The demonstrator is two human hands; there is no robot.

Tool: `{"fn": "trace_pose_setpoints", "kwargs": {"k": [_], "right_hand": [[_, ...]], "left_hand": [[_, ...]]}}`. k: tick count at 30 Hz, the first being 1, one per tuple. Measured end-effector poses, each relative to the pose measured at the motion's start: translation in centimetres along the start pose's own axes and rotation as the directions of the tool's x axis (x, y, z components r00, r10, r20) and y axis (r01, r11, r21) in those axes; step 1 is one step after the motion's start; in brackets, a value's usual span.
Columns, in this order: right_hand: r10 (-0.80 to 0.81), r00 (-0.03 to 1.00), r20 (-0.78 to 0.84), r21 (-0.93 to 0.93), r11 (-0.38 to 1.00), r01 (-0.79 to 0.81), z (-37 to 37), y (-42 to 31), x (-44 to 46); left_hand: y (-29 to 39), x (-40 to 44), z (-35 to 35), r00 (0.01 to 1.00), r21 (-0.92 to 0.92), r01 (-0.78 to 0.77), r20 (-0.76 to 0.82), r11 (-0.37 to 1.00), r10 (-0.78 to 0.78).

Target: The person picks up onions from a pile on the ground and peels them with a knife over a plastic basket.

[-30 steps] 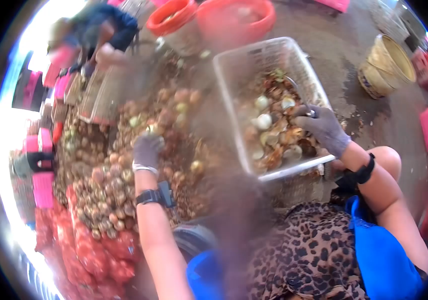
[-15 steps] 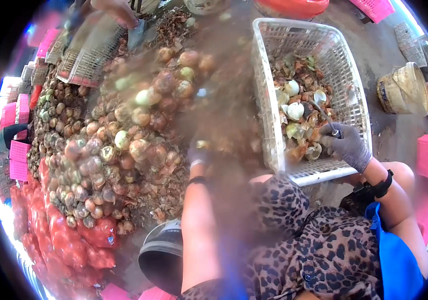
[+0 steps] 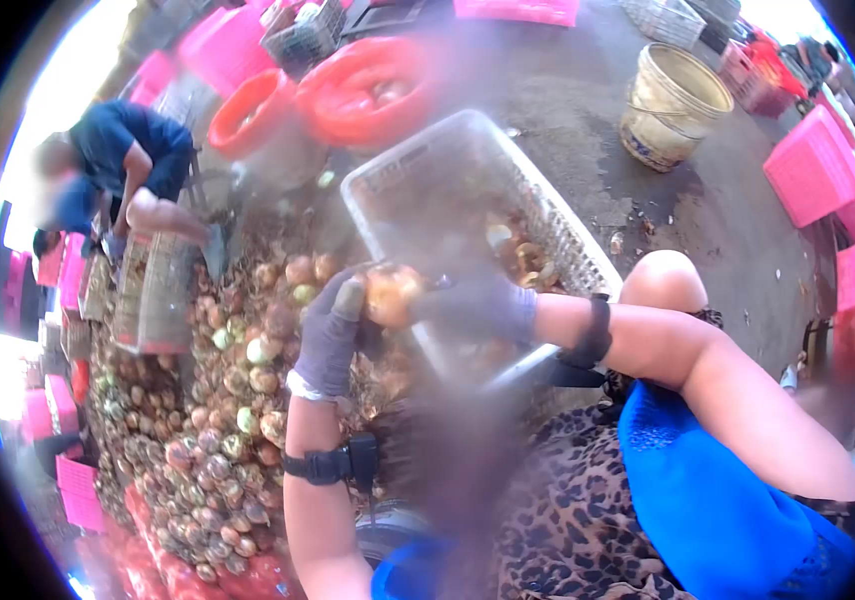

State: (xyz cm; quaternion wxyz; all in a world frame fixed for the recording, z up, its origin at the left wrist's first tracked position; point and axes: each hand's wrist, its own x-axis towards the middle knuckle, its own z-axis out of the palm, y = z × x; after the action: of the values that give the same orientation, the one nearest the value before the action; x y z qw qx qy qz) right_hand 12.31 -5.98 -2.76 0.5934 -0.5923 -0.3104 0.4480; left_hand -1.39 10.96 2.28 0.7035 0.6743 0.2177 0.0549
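An onion with orange-brown skin is held in my left hand, gloved in grey, its thumb against the onion's side. My right hand, in a grey glove too, is at the onion's right side, over the near part of the white crate. Blur covers its fingers, and no tool can be made out in it. Peels and pale onion pieces show inside the crate. A large heap of onions lies on the ground left of my left hand.
Red tubs stand beyond the crate, and a dirty bucket stands at the back right. A co-worker bends at the upper left by an upright crate. Pink crates line the right. Red net sacks lie lower left.
My left hand has come up from the heap with an onion. My right hand has moved left out of the crate to meet it. The view has swung, and the co-worker shows again.
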Motion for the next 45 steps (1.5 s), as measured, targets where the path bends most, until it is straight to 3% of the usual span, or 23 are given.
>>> {"fn": "trace_pose_setpoints", "kwargs": {"k": [2, 5, 6, 8, 9, 10, 13, 16, 21, 23, 26, 29, 30, 32, 34, 35, 36, 38, 39, 40, 42, 43, 45], "right_hand": [[-0.114, 0.993, -0.005, 0.079, 0.990, 0.114, -0.9, -1.2, -0.7], [-0.419, 0.903, -0.097, -0.072, 0.908, 0.413, -1.7, -1.1, -1.5], [-0.560, 0.820, -0.121, -0.181, 0.824, 0.537, -1.7, -0.8, -1.4], [-0.552, 0.820, -0.149, -0.489, 0.762, 0.424, -2.9, -1.0, -3.0], [-0.514, 0.851, -0.105, -0.503, 0.766, 0.400, -3.6, -1.2, -3.6], [-0.468, 0.882, -0.063, -0.517, 0.771, 0.372, -4.2, -1.1, -4.0], [-0.424, 0.900, 0.100, -0.595, 0.700, 0.395, -4.6, 0.4, -4.9], [-0.439, 0.882, 0.170, -0.610, 0.657, 0.444, -4.5, 2.1, -4.7], [-0.390, 0.910, 0.143, -0.526, 0.749, 0.403, -4.6, 2.5, -4.4], [-0.402, 0.898, 0.179, -0.588, 0.688, 0.425, -4.8, 2.3, -4.5], [-0.368, 0.909, 0.199, -0.695, 0.601, 0.395, -4.8, 2.0, -4.5], [-0.351, 0.908, 0.228, -0.723, 0.564, 0.399, -4.8, 2.3, -4.1], [-0.333, 0.909, 0.251, -0.725, 0.558, 0.404, -4.7, 2.2, -4.0], [-0.246, 0.929, 0.276, -0.760, 0.536, 0.368, -4.4, 0.8, -4.4], [-0.170, 0.954, 0.248, -0.813, 0.499, 0.300, -5.2, -1.6, -5.1], [-0.122, 0.971, 0.205, -0.830, 0.504, 0.238, -5.6, -2.8, -5.8], [-0.073, 0.984, 0.161, -0.845, 0.505, 0.176, -5.9, -4.1, -6.4], [0.016, 0.993, 0.119, -0.799, 0.595, 0.087, -6.2, -5.0, -6.6], [-0.001, 0.995, 0.102, -0.799, 0.596, 0.083, -6.2, -4.3, -6.1], [-0.018, 0.996, 0.086, -0.795, 0.601, 0.079, -6.0, -3.3, -5.5], [-0.067, 0.989, 0.129, -0.780, 0.609, 0.144, -6.4, -3.1, -5.6], [-0.092, 0.984, 0.151, -0.771, 0.612, 0.176, -6.6, -2.9, -5.6], [-0.171, 0.961, 0.219, -0.761, 0.587, 0.278, -6.4, -2.1, -6.1]], "left_hand": [[1.3, -0.2, 2.5, 0.995, 0.049, -0.035, -0.090, 0.998, 0.040], [-0.2, 0.2, 6.4, 0.899, 0.151, -0.401, -0.126, 0.903, 0.420], [-0.7, 0.1, 6.3, 0.945, 0.055, -0.309, -0.097, 0.950, 0.313], [0.7, -0.7, 9.4, 0.957, -0.185, -0.264, -0.171, 0.947, 0.233], [1.1, -1.0, 10.4, 0.961, -0.305, -0.245, -0.201, 0.920, 0.189], [0.3, -0.7, 10.5, 0.919, -0.435, -0.367, -0.305, 0.822, 0.249], [-0.4, -1.3, 10.3, 0.918, -0.458, -0.364, -0.323, 0.811, 0.230], [0.0, -1.5, 10.4, 0.923, -0.375, -0.344, -0.305, 0.860, 0.236], [0.3, -1.2, 10.7, 0.914, -0.382, -0.354, -0.334, 0.854, 0.229], [1.0, -1.4, 11.4, 0.904, -0.343, -0.343, -0.375, 0.875, 0.207], [-0.7, -1.0, 9.8, 0.819, 0.048, -0.428, -0.402, 0.903, 0.409], [-2.9, -1.7, 7.7, 0.954, -0.252, -0.280, -0.178, 0.926, 0.240], [-6.3, -0.4, 5.8, 0.970, -0.700, -0.164, 0.012, 0.695, 0.241], [-6.6, -1.2, 6.9, 0.966, -0.494, -0.223, -0.226, 0.840, 0.123], [-4.9, -1.6, 8.2, 0.932, -0.356, -0.298, -0.309, 0.886, 0.190], [-3.9, -1.4, 8.6, 0.872, -0.010, -0.331, -0.386, 0.943, 0.302], [-4.5, -1.4, 7.7, 0.854, 0.079, -0.355, -0.378, 0.932, 0.357], [-3.0, -1.5, 8.4, 0.888, -0.011, -0.374, -0.295, 0.928, 0.354], [-2.0, -2.3, 9.0, 0.931, -0.182, -0.340, -0.203, 0.923, 0.303], [-5.4, -1.6, 7.0, 0.990, -0.547, -0.138, -0.104, 0.826, 0.096], [-3.8, -1.5, 10.9, 0.950, -0.852, -0.077, -0.220, 0.518, -0.222], [-6.8, -2.0, 8.3, 0.988, -0.798, -0.004, -0.097, 0.603, -0.122], [-11.8, -1.3, 4.0, 0.998, -0.804, 0.057, 0.065, 0.592, -0.007]]}}
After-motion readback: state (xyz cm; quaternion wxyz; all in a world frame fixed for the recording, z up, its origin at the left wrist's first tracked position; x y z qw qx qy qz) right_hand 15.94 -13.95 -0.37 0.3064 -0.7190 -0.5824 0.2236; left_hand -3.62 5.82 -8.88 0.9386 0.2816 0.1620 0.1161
